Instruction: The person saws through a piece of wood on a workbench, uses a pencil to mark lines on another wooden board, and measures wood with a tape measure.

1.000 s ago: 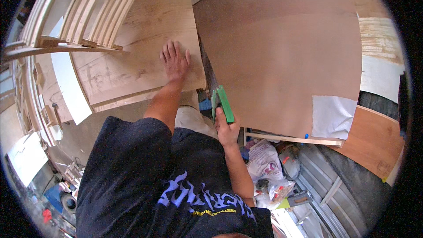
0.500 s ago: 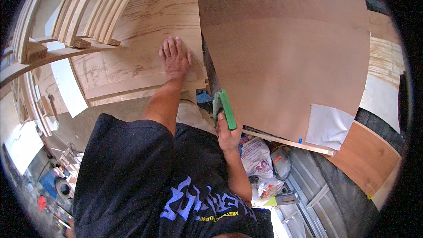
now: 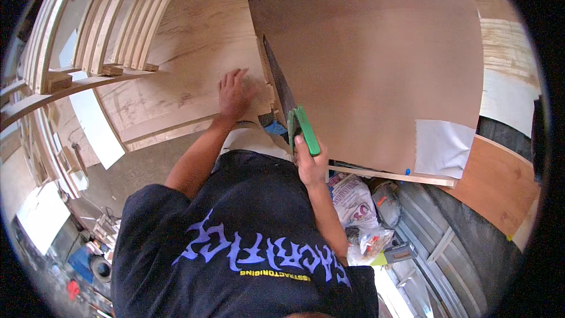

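Plywood (image 3: 194, 32) is underlying a blurred left hand (image 3: 237, 95), fingers unclenched; the right hand (image 3: 312, 164) is clasping, partly hiding, a green-handled saw (image 3: 283, 86).

Left hand (image 3: 236, 95): I had it over the pale plywood panel (image 3: 188, 47), near its right edge, fingers bent and blurred; contact was unclear.
Right hand (image 3: 310, 160): I gripped the green handle (image 3: 308, 132) of a saw (image 3: 283, 85).
Saw blade: it pointed away from me, beside the brown board's (image 3: 376, 76) left edge.
Board corner: a creased white cloth (image 3: 442, 152) lay there, near and rightward.
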`<state>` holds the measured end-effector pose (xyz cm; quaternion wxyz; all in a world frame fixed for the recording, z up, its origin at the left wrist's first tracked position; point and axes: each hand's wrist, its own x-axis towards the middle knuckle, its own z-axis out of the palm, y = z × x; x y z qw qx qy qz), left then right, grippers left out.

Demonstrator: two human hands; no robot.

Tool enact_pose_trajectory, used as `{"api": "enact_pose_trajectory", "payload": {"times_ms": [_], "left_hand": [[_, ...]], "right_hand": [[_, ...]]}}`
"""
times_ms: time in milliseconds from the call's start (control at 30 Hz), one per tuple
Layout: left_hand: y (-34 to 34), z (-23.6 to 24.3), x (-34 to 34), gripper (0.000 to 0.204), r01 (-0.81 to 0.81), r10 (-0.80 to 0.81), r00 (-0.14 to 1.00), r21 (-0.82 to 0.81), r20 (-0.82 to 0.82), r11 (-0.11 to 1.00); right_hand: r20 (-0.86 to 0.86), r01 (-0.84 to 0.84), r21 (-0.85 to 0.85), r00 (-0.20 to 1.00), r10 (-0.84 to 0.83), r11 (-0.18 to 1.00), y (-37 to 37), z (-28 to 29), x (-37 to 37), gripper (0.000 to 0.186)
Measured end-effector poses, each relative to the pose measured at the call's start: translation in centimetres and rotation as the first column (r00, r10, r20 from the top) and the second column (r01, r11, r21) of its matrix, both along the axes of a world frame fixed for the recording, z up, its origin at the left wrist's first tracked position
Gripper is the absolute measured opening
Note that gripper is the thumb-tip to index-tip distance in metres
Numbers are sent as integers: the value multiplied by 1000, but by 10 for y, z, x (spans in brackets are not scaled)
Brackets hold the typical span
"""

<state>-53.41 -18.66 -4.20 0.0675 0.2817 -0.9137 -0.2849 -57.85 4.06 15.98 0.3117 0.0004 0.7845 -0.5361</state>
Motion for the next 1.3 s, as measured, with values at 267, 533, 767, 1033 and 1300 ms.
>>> {"api": "enact_pose_trajectory", "payload": {"times_ms": [267, 533, 767, 1033, 1300], "left_hand": [[-10, 16, 16, 62, 375, -377, 926, -79, -9, 924], [-9, 12, 16, 55, 358, -365, 930, -123, -48, 926], [-10, 5, 17, 52, 367, -380, 924, -170, -47, 915], [-12, 8, 15, 51, 352, -362, 925, -101, -113, 931], [-16, 4, 17, 50, 374, -383, 918, -92, -109, 923]], "right_hand": [[-47, 44, -31, 998, -45, 999, -11, -3, 1, 29], [-126, 35, -30, 991, -39, 999, -9, -12, 15, 28], [-42, 134, -78, 990, -138, 988, -16, -23, 35, 26], [-62, 151, -108, 985, -158, 983, -25, -17, 32, 25], [-1, 231, -123, 972, -233, 965, -16, -23, 37, 23]]}}
